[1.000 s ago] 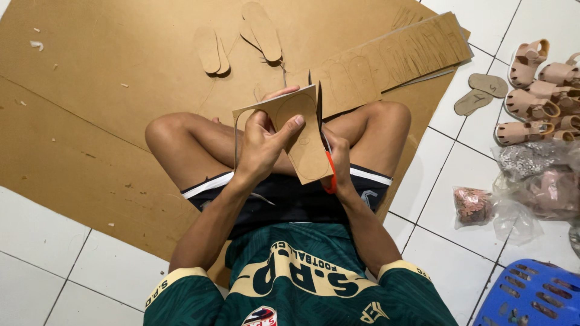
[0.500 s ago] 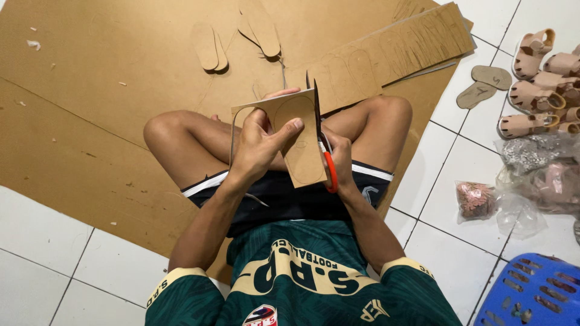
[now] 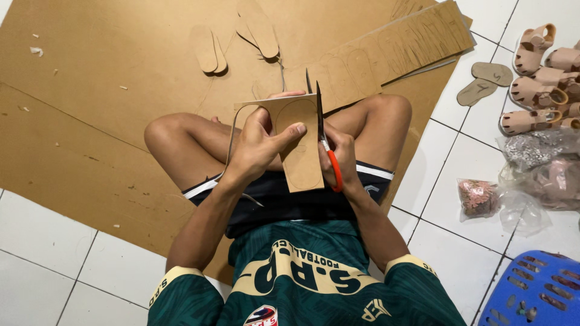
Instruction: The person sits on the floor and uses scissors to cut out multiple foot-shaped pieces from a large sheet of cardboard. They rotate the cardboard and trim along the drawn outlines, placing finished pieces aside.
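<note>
Two hands are working one cardboard piece [image 3: 300, 151]: the left hand [image 3: 261, 145] is pinching it, fingers closed, while the right hand [image 3: 342, 158], wrapped around orange scissors [image 3: 327, 151], is cutting beside the traced sole outline. Next move, probably: turning the piece toward the blades.

A home sandal-making workshop on a white tiled floor [image 3: 78, 271]: cardboard sheets [image 3: 90, 108], cut-out soles [image 3: 208, 51], finished sandals [image 3: 534, 90] far right.
</note>
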`<control>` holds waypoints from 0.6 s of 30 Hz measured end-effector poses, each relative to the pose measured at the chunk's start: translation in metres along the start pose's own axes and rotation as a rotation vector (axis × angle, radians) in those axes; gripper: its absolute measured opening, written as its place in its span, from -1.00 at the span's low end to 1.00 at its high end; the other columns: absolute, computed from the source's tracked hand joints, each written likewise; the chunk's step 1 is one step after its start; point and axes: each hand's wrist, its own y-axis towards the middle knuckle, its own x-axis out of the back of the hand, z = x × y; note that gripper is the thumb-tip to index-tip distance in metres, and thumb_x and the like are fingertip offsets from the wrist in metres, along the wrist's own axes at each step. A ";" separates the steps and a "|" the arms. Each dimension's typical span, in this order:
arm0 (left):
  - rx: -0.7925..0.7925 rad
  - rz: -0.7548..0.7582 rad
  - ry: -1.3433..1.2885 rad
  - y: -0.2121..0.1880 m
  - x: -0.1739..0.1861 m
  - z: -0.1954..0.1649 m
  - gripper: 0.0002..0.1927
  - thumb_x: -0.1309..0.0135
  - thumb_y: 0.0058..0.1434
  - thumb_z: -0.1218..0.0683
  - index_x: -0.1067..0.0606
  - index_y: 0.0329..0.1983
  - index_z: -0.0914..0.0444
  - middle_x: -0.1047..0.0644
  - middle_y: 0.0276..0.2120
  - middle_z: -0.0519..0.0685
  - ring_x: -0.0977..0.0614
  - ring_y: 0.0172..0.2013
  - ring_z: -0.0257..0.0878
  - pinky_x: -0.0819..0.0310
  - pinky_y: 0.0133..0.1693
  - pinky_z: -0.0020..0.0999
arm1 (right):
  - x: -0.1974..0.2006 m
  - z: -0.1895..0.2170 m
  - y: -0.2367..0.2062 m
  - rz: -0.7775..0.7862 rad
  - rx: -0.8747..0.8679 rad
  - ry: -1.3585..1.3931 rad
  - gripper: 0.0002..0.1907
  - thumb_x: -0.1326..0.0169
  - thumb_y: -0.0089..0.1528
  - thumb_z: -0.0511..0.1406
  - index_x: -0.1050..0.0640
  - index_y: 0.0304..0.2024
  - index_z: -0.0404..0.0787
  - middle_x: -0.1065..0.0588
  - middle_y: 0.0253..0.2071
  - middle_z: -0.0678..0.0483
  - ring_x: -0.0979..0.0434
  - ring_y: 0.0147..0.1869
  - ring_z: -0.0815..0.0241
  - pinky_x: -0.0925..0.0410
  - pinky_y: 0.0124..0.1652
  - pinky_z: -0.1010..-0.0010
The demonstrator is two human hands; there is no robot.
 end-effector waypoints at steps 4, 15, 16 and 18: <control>0.051 0.007 -0.010 0.000 0.001 -0.002 -0.48 -0.17 0.32 0.23 -0.37 0.33 0.35 -0.56 -0.01 -0.04 -0.57 -0.03 -0.38 -0.53 0.00 -0.46 | 0.002 -0.001 -0.004 -0.007 -0.054 -0.077 -0.74 0.02 0.28 -0.40 -0.57 -0.04 -0.39 -0.53 -0.45 -0.03 -0.51 -0.41 0.30 -0.38 -0.35 0.43; 0.046 0.084 0.090 -0.002 0.006 -0.012 -0.46 -0.19 0.32 0.21 -0.35 0.35 0.33 -0.57 0.01 -0.04 -0.58 0.01 -0.38 -0.54 0.04 -0.45 | 0.007 0.002 -0.003 0.025 -0.059 -0.068 -0.78 -0.06 0.29 -0.30 -0.55 -0.16 -0.38 -0.47 -0.51 0.05 -0.38 -0.47 0.37 -0.28 -0.42 0.49; 0.039 0.086 0.090 -0.002 0.007 -0.011 -0.44 -0.20 0.31 0.21 -0.34 0.36 0.34 -0.56 0.02 -0.04 -0.58 0.02 -0.37 -0.53 0.05 -0.45 | 0.007 0.003 -0.003 0.024 -0.055 -0.069 -0.77 -0.07 0.29 -0.29 -0.56 -0.16 -0.37 -0.48 -0.51 0.06 -0.39 -0.47 0.38 -0.28 -0.41 0.50; 0.022 0.092 0.092 -0.001 0.009 -0.010 -0.40 -0.21 0.30 0.22 -0.32 0.38 0.36 -0.55 0.05 -0.03 -0.57 0.05 -0.36 -0.52 0.07 -0.45 | 0.008 0.004 -0.002 0.018 -0.041 -0.070 -0.76 -0.08 0.29 -0.27 -0.56 -0.16 -0.37 -0.49 -0.51 0.08 -0.40 -0.47 0.40 -0.29 -0.41 0.51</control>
